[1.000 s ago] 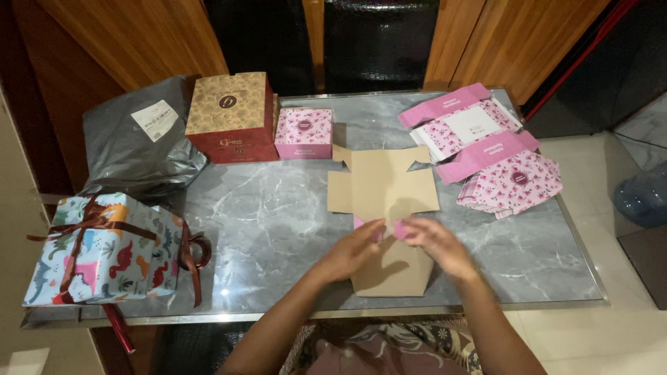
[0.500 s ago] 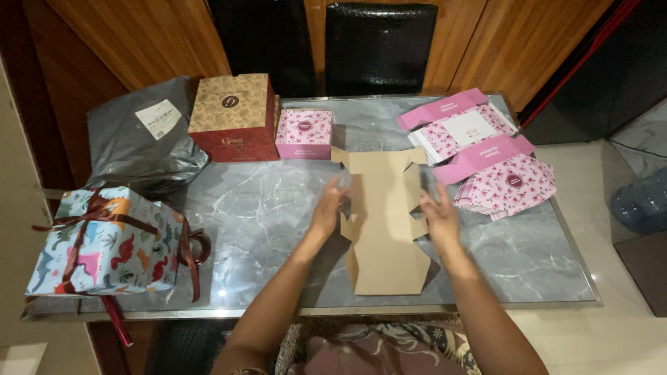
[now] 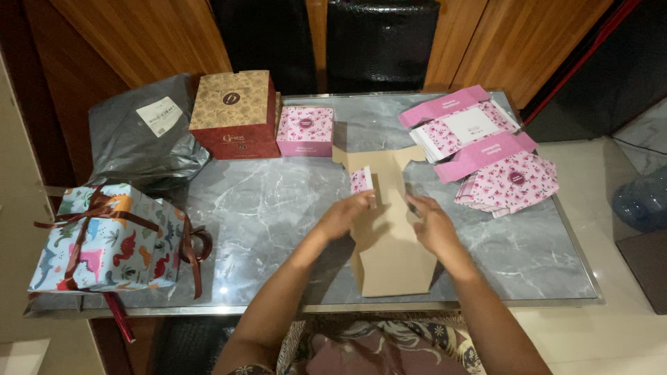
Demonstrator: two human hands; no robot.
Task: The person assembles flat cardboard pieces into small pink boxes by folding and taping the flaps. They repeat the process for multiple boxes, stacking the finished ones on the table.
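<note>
A flat cardboard box blank (image 3: 390,258), brown inside and pink floral outside, lies on the grey marble table (image 3: 278,208). My left hand (image 3: 349,212) pinches its left side flap and holds it folded upright, so the floral face shows. My right hand (image 3: 429,223) presses the right side flap inward. Both hands sit at the middle of the blank, facing each other.
A stack of flat pink floral blanks (image 3: 486,149) lies at the right. A finished small pink box (image 3: 305,130) and a taller red-and-gold box (image 3: 234,114) stand at the back. A grey mailer bag (image 3: 142,139) and a dinosaur-print gift box with brown ribbon (image 3: 108,239) are at the left.
The hands moved from the blank's near fold out to its side flaps, then drew inward, lifting both side flaps up. The blank now looks narrower.
</note>
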